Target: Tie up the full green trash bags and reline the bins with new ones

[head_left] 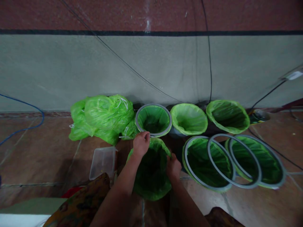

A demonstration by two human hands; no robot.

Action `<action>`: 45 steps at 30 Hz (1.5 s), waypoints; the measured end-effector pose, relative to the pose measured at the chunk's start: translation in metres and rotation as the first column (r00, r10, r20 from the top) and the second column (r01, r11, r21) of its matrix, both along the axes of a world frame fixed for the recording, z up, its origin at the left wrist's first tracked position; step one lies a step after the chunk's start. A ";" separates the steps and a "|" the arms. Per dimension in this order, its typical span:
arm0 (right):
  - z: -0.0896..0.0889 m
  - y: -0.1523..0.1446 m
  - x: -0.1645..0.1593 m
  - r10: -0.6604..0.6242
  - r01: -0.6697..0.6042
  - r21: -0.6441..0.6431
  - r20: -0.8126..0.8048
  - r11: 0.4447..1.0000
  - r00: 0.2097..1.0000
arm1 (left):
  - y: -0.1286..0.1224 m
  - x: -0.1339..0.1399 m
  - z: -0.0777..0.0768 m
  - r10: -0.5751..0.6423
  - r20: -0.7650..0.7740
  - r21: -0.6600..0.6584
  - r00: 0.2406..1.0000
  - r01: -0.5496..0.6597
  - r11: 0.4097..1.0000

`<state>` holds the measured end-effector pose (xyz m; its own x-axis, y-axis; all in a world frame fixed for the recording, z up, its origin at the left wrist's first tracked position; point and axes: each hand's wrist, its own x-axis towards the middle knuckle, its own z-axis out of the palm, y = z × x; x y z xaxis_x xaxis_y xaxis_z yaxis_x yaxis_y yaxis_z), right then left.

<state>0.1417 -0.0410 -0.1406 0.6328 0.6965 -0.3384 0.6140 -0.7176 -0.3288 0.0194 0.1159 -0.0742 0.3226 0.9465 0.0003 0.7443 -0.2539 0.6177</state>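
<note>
- Head view: right grip [174, 167] is pinching the edge of a bag [153, 171].
- Left grip [141, 144] is curling at its far edge; hold unclear.
- Floor [56, 151] is stretching left of a tub [103, 160].

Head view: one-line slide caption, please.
Left hand and right hand at the rim of a green-lined bin, more lined bins and green bags nearby.

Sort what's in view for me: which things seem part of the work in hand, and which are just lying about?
Likely part of it:
near bin, green-lined
left hand, over its far side
right hand, gripping its right edge
five other lined bins
loose grey ring, across two bins

Apparently lying about:
green bags, white ties
clear plastic container
blue cable
</note>
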 end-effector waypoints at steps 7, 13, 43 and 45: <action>0.022 0.018 0.019 0.020 -0.014 0.318 -0.015 0.948 1.000 | 0.006 0.011 -0.012 -0.293 -0.169 -0.011 0.941 0.296 0.955; 0.017 0.064 0.030 0.242 -0.185 0.399 -0.098 0.898 0.965 | 0.002 0.003 -0.032 -0.375 -0.189 -0.005 0.908 0.380 0.925; 0.024 0.046 0.015 0.421 -0.434 0.058 0.159 0.899 0.893 | -0.026 -0.087 -0.029 0.105 -0.173 -0.452 0.979 -0.173 0.875; 0.032 0.033 0.002 0.383 -0.410 0.122 0.192 0.904 0.903 | -0.041 -0.096 -0.028 0.209 -0.069 -0.600 0.976 -0.207 0.773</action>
<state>0.1437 -0.0078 -0.1089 0.3293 0.9362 -0.1230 0.8903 -0.3512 -0.2899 -0.0764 0.0748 -0.1019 0.1184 0.7990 -0.5895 0.7344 0.3291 0.5936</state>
